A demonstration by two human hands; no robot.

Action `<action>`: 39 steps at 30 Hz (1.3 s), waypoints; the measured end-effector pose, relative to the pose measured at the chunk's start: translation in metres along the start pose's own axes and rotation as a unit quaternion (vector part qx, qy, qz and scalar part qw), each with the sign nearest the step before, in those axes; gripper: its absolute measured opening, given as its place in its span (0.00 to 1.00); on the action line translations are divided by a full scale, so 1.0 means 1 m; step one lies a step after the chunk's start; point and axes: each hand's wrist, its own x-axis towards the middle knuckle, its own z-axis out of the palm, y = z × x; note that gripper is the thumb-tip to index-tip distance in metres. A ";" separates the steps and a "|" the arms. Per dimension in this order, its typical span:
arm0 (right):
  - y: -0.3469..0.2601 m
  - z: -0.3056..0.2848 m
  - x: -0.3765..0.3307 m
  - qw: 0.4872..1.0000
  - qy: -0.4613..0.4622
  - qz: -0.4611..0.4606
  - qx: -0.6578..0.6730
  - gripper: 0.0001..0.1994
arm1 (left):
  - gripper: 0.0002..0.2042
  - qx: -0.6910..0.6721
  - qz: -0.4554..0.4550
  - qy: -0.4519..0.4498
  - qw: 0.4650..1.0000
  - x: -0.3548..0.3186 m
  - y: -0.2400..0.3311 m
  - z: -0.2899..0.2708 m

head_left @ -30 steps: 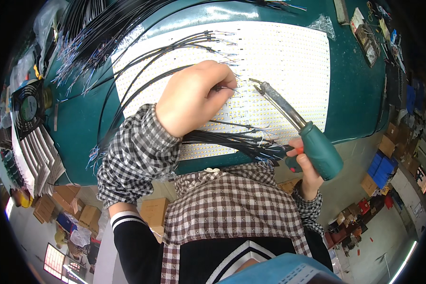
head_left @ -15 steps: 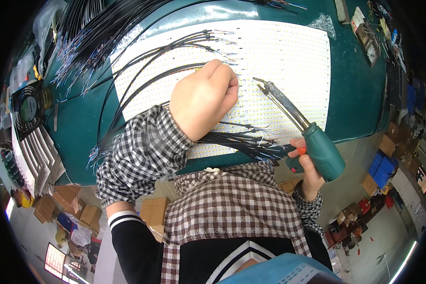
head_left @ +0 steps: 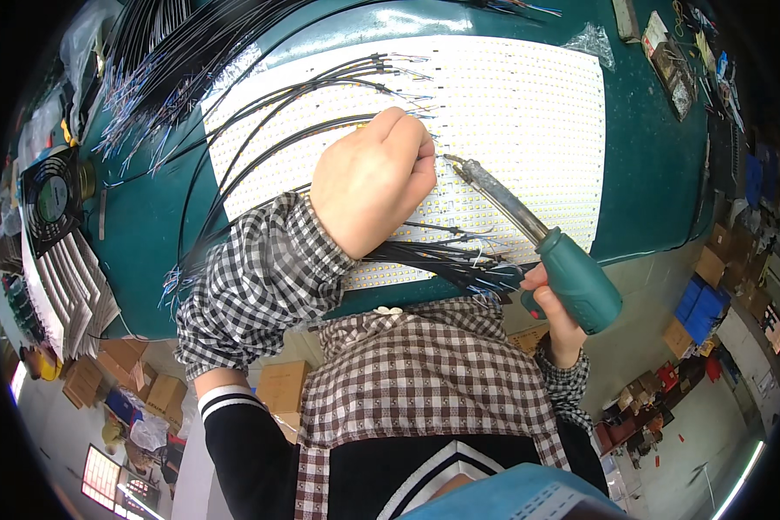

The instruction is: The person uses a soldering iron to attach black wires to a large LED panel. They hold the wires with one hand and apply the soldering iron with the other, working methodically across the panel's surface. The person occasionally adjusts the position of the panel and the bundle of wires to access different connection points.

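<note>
My right hand [head_left: 560, 316] grips a green-handled soldering gun [head_left: 578, 282], with a finger at its trigger side. The gun's long metal barrel slants up and left, its tip close beside my left fingers. My left hand [head_left: 373, 186] is closed, fingertips pinched and turned down over a white LED board [head_left: 529, 113]. What lies in that pinch is hidden. A black cable runs under the left wrist. Several black cables [head_left: 308, 87] arch across the board's left half, their thin coloured wire ends along its middle column. Below my left hand, a bundle of black cables [head_left: 433, 258] crosses the board's near edge.
A large bunch of black cables [head_left: 156, 78] with stripped coloured ends lies at the far left. A small black fan [head_left: 50, 198] and stacked white boards [head_left: 69, 290] stand on the left. Tools and a worn metal holder [head_left: 670, 74] sit at the far right of the green table [head_left: 659, 182].
My right hand has brought the soldering gun slightly left, so its tip is now nearer my left fingers. My left hand has hardly moved.
</note>
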 end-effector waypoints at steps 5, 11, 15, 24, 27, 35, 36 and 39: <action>-0.003 0.001 0.001 1.000 -0.007 0.006 -0.009 0.32 | 0.06 0.006 -0.013 -0.010 1.000 -0.001 0.001 -0.001; -0.003 0.000 0.001 1.000 -0.004 0.011 -0.017 0.31 | 0.06 -0.007 0.002 -0.001 1.000 0.000 -0.001 0.000; -0.001 0.000 0.001 0.999 -0.008 0.003 -0.036 0.32 | 0.06 -0.006 -0.004 0.000 1.000 0.000 0.000 0.000; 0.007 -0.002 0.002 0.999 -0.010 -0.040 -0.010 0.32 | 0.05 0.011 -0.021 -0.013 1.000 0.000 0.001 -0.002; 0.006 -0.003 0.003 0.999 -0.010 -0.052 -0.009 0.33 | 0.05 0.012 -0.021 -0.014 1.000 0.000 0.002 -0.002; 0.008 -0.002 0.003 0.997 -0.001 -0.069 -0.025 0.26 | 0.05 0.012 -0.020 -0.022 0.999 -0.002 0.002 -0.004; -0.001 0.003 0.003 0.998 0.013 -0.052 -0.014 0.20 | 0.06 0.002 -0.024 -0.037 0.999 -0.003 0.002 -0.006; -0.015 0.004 0.004 0.999 0.041 -0.034 0.001 0.19 | 0.10 0.019 -0.011 -0.050 0.999 -0.007 0.009 -0.027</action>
